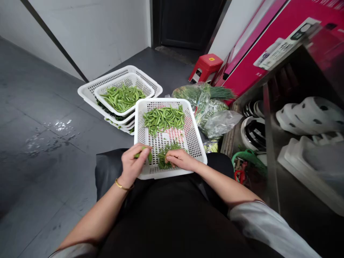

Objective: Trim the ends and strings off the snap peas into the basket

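Note:
A white perforated basket (197,147) rests on my lap. At its far end lies a heap of green pea pods (164,120); closer to me is a smaller pile of thin green trimmings (162,157). My left hand (131,161) is closed around a few pea pods (149,157) above the basket's near left corner. Over the trimmings, my right hand (180,158) has its fingers pinched together. What those fingers hold, if anything, is hidden.
To the left, stacked white baskets (87,94) carry more pods (123,97). Bagged greens (215,107) lie to the right, near a red stool (206,66). A metal shelf (271,179) with white containers (311,114) stands at far right. Water wets the floor (61,125).

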A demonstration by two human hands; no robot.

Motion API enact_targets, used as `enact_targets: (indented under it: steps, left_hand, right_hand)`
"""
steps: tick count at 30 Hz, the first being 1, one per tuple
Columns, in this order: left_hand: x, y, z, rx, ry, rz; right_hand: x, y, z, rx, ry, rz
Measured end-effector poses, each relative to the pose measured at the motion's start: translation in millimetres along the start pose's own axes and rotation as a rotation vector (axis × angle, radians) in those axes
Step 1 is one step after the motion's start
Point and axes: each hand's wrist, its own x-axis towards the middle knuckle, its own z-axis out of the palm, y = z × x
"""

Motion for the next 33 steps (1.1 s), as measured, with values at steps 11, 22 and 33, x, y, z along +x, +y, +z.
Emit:
enact_targets:
  steps: [11,22,33]
  left_hand:
    - [16.0,-33.9,6.5,-1.004,-0.264,-0.724]
    - [8.5,-47.3,25.6,-0.636,-0.222,-0.864]
    - [-7.0,-17.4,16.6,-0.605,-0.611,-0.775]
  right_hand:
    - [104.2,66.2,-71.9,-0.673,0.157,0.789]
    - [60.0,43.7,-39.6,-0.317,0.121,0.709]
    - [0.5,-38.3,-14.6,-0.330,0.070,-0.043]
